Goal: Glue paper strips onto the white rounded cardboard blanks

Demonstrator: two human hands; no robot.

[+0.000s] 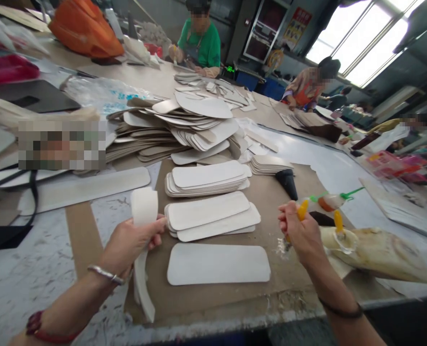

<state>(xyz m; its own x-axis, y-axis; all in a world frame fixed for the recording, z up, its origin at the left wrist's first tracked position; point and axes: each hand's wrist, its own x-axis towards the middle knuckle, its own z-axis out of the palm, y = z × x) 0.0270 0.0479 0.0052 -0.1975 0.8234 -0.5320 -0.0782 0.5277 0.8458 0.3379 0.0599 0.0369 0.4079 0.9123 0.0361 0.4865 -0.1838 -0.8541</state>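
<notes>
My left hand (136,240) is closed around a bent white strip (144,207), whose lower end hangs down toward the table edge. My right hand (302,233) grips a brush by its yellow handle (302,210), with whitish bristles pointing down at the brown board (235,300). Between my hands lies a single white rounded panel (219,264), flat on the board. Behind it sit a small, uneven stack of similar panels (209,211) and a taller stack (209,174). The fingertips of my left hand are close to the small stack's left end.
A crusted container (379,250) with a second yellow-handled brush (338,222) lies at right. Near it are a black cone (287,183) and a green-tipped bottle (327,202). A large pile of cut pieces (199,125) rises behind. People work at tables farther back.
</notes>
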